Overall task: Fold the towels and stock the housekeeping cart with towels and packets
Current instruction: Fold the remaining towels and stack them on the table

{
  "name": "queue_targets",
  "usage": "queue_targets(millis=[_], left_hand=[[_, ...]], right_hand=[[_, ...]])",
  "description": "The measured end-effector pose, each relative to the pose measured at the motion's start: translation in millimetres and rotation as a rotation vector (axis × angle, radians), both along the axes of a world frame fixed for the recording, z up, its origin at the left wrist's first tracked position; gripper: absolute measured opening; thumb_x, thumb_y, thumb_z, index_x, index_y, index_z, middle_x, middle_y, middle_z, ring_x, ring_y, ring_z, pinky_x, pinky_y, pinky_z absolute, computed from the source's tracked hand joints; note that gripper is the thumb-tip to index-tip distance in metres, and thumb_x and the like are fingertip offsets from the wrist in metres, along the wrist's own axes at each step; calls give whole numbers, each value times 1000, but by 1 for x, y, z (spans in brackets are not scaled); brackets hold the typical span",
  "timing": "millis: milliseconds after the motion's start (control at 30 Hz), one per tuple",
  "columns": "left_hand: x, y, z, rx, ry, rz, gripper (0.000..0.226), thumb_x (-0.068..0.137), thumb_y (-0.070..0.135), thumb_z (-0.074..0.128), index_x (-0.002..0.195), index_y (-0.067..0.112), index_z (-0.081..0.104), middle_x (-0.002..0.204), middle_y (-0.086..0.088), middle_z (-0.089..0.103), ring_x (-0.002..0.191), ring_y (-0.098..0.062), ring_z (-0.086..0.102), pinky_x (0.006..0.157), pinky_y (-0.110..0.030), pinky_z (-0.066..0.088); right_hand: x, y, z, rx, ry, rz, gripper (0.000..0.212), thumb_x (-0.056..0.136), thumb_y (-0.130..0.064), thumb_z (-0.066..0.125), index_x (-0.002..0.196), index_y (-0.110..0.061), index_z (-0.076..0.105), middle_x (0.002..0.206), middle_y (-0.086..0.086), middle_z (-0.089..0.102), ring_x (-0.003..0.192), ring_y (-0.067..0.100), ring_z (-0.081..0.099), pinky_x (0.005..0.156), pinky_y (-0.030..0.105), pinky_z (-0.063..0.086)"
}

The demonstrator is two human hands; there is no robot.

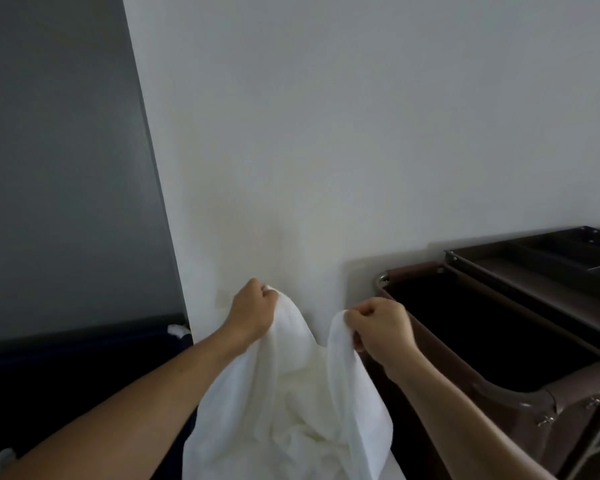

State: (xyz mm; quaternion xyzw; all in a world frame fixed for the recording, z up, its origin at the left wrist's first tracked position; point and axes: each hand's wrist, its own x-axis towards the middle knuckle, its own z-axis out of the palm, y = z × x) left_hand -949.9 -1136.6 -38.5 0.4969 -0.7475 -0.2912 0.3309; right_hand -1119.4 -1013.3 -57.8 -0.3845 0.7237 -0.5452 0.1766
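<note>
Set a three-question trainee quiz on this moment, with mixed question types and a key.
1. True or false: the left hand and the right hand each grip the towel.
2. Where is the cart relative to the towel? A) to its left B) to its right C) under it
3. Fill in: the towel hangs loose between the hands, not yet ____.

Key: 1 true. 2 B. 3 folded.
</note>
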Motion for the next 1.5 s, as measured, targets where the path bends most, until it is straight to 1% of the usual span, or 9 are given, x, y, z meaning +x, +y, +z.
queue_targets(millis=[100,367,667,833,967,1067,1267,1367,1500], left_hand=[[-12,23,-7,-73,13,-84,19,99,17,45,100,3,59,102,-13,65,98,-31,59,81,-34,46],[-14,64,-20,-232,48,-187,25,103,31,43,97,9,54,79,-3,64,79,-28,63,70,-39,47],[-2,64,-28,-168,-94,-214,39,104,45,33,104,10,49,91,-7,69,84,-26,65,77,-42,51],[11,49,-27,-192,-93,-290,37,97,51,47,94,15,49,80,1,68,72,-15,65,64,-30,51],[30,36,-18,-162,-48,-396,20,92,41,64,85,24,57,67,9,64,60,0,57,56,-16,46],[45,30,-4,-55,142,-407,6,94,19,64,91,25,64,81,5,73,70,-1,64,65,-16,51],[79,24,65,253,770,-464,24,93,-2,46,89,12,65,76,-1,66,69,-12,61,60,-21,51],[90,23,93,287,827,-610,22,88,5,46,85,15,65,76,-1,63,70,-13,62,62,-24,53],[98,14,108,138,781,-492,26,94,0,38,88,13,61,77,1,65,74,-12,63,67,-24,53]], right_hand=[[25,-6,6,7,97,38,30,75,-13,60,69,-42,68,49,3,65,44,21,62,48,33,54],[42,-9,8,-19,13,59,25,82,-19,66,66,-37,71,54,2,67,61,28,67,62,42,59],[47,-10,4,5,-149,232,19,76,-7,52,72,-1,70,68,22,69,65,35,68,76,59,55],[44,-3,11,-26,-243,442,32,75,-10,44,77,-8,76,80,13,76,85,31,73,83,43,60],[32,0,14,-22,-259,516,27,76,-10,49,88,-2,72,87,16,76,82,31,74,65,31,57],[12,1,13,-67,-98,465,27,90,4,49,91,-11,72,89,5,77,82,22,73,64,28,52],[-6,-17,8,-35,227,490,50,87,-4,68,123,-35,55,126,-18,60,122,5,54,100,30,48],[11,-31,11,-16,257,638,59,77,-17,78,118,-51,51,122,-26,58,111,-10,54,90,9,42],[25,-37,0,-54,424,664,61,72,-33,76,120,-57,45,116,-31,58,109,-13,53,90,4,39]])
